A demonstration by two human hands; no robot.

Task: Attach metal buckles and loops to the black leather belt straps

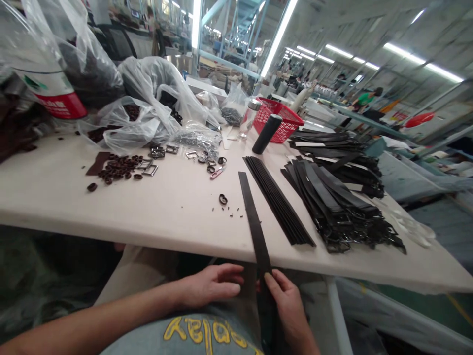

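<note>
A long dark strap [254, 222] lies partly on the white table and runs down over its front edge. My right hand [286, 301] grips it below the edge, thumb on top and fingers curled round. Left of the strap, my left hand [218, 285] hovers over my lap with its fingers apart, holding nothing. Beside the strap on the table is a row of stacked dark strips [279, 202]. A small dark loop [222, 199] and several tiny bits lie to the strap's left.
Buckled straps [332, 202] are piled at the right. Brown loops [120, 167], metal buckles [150, 169], pink-handled snips [218, 172] and plastic bags [129, 125] occupy the left and middle. A black cylinder [267, 134], a clear bottle [249, 118] and a red basket [279, 120] stand behind.
</note>
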